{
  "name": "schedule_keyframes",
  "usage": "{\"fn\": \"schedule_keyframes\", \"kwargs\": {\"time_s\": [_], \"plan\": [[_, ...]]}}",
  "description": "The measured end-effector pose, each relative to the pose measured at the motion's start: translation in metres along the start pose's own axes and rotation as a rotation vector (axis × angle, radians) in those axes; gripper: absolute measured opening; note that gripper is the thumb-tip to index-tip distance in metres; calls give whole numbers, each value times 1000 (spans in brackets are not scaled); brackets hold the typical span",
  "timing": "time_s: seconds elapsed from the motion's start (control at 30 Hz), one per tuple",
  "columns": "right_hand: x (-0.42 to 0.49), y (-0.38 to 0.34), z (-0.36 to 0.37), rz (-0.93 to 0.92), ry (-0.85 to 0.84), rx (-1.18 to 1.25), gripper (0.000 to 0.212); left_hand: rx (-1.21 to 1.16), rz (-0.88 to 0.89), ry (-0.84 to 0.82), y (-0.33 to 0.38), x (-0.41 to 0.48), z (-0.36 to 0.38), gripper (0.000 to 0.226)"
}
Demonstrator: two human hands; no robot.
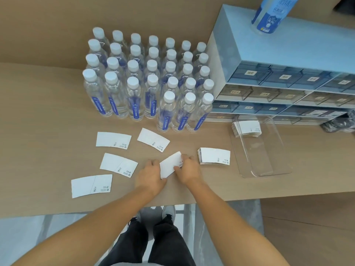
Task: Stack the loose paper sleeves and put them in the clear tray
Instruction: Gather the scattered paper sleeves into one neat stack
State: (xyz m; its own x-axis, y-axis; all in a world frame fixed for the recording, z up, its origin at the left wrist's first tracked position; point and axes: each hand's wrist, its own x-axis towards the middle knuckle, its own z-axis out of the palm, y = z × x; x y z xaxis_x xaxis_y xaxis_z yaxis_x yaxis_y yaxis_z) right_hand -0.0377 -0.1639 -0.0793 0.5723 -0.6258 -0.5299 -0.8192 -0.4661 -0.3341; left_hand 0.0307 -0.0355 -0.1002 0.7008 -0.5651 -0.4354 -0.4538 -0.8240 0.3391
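Both my hands grip one small bundle of white paper sleeves (170, 164) just above the table; my left hand (149, 176) holds its near left end and my right hand (187, 169) its right side. Right beside it a neat stack of sleeves (214, 156) lies on the wooden table. Several single sleeves lie flat to the left, among them ones at the far left (113, 140), the far middle (153, 139), the left middle (118, 164) and the near left (91, 185). The clear tray (269, 166) stands to the right, with another sleeve stack (246, 128) in its far end.
A block of several water bottles (149, 83) stands behind the sleeves. A blue drawer cabinet (278, 79) fills the back right, with a bottle (272, 14) on top. A dark object (340, 121) lies at the right edge. The table's front edge (221, 200) runs close to my body.
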Motion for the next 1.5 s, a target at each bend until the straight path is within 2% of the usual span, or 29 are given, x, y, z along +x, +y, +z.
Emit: {"fn": "schedule_keyframes", "kwargs": {"time_s": [0.1,0.27,0.43,0.53,0.67,0.8,0.93,1.03,1.1,1.17,1.27,1.5], "plan": [[5,5,0,9,32,108,50,-37,-15,-10,1,0,-6,52],[14,6,-4,76,26,281,34,-199,18,-23,-3,3,-17,57],[20,1,-2,158,13,388,35,-414,95,-138,-16,13,-39,53],[25,-7,2,238,-42,477,32,-453,109,-134,-23,23,-57,54],[29,-22,-3,356,-23,621,7,-499,141,-175,-32,41,-84,61],[34,-35,-11,391,-3,807,17,-572,120,-224,-43,61,-110,68],[41,-50,-20,366,36,913,20,-492,107,-202,-50,85,-125,73],[48,-64,-22,367,91,923,13,-491,87,-189,-49,98,-127,73],[54,-71,-20,375,126,914,10,-435,119,-134,-46,104,-125,61],[58,-74,-17,391,150,895,21,-303,165,-69,-45,109,-123,49],[62,-77,-12,416,182,885,25,-127,192,-34,-49,118,-116,58],[62,-74,-2,436,210,843,25,-34,228,-97,-58,123,-97,71]]}}
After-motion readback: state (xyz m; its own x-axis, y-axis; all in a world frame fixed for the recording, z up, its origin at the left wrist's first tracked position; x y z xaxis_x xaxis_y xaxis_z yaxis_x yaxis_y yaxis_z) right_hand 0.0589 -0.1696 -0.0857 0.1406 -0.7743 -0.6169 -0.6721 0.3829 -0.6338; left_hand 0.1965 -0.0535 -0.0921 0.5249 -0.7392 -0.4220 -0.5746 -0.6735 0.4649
